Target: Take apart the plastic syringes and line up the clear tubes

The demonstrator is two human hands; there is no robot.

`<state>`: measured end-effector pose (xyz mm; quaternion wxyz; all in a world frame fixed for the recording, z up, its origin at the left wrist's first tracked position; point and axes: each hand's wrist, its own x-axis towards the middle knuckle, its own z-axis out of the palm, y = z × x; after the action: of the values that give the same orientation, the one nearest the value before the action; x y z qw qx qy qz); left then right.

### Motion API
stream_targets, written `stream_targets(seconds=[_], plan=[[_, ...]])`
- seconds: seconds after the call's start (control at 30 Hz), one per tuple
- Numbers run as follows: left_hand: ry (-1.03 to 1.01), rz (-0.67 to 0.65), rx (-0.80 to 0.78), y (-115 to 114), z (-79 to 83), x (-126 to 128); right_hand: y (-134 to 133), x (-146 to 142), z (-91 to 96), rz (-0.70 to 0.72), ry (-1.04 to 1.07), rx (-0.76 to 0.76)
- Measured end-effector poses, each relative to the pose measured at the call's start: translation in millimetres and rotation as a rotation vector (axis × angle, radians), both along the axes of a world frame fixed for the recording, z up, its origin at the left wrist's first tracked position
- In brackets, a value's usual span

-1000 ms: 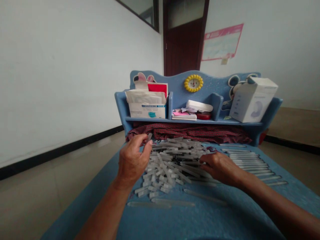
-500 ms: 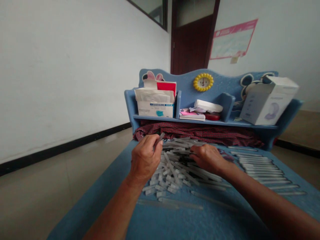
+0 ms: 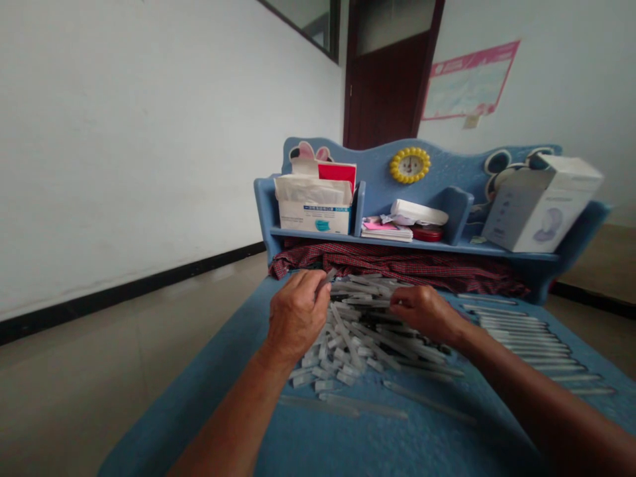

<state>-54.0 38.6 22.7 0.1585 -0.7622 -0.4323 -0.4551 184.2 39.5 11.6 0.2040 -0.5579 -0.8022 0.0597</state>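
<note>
The left hand (image 3: 299,311), a little left of the frame's centre, pinches a slim translucent piece (image 3: 325,279) between thumb and fingers, its tip poking out above the thumb. The right hand (image 3: 428,313), right of centre, has its fingers curled inward over the far side of a pile of translucent sticks and caps (image 3: 355,334) — whether it grips anything I cannot tell, since the fingertips are partly hidden. The pile fills the middle of the frame between the hands, short caps gathered at its lower left, longer sticks toward its right, some dark bits among them. Just below it, a few loose sticks (image 3: 365,405) lie on the blue tabletop (image 3: 308,444). At the right of the frame, beyond the right wrist, a row of dark-tipped sticks (image 3: 527,338) lies side by side. Behind the pile stretches a red checked cloth (image 3: 397,262), beneath a blue shelf (image 3: 308,235) — it carries a mask box (image 3: 314,217) on its left, papers (image 3: 385,230) in the middle and a white box (image 3: 539,212) on its right.
</note>
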Motion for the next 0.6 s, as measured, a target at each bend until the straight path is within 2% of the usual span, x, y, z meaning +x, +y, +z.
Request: stream_targets(seconds=[0.17, 0.33, 0.43, 0.6], plan=[[0.051, -0.063, -0.027, 1, -1.1, 0, -9, 26, -7.1, -0.033, 0.467, -0.195], [0.092, -0.149, -0.061, 4, -4.1, 2, -22, 46, -12.0, -0.074, 0.783, -0.262], [0.117, -0.201, -0.078, 4, -5.0, 4, -27, 55, -14.7, -0.050, 0.903, -0.262], [0.180, -0.280, -0.131, 4, -3.9, 6, -28, 64, -19.2, -0.010, 0.972, -0.274]])
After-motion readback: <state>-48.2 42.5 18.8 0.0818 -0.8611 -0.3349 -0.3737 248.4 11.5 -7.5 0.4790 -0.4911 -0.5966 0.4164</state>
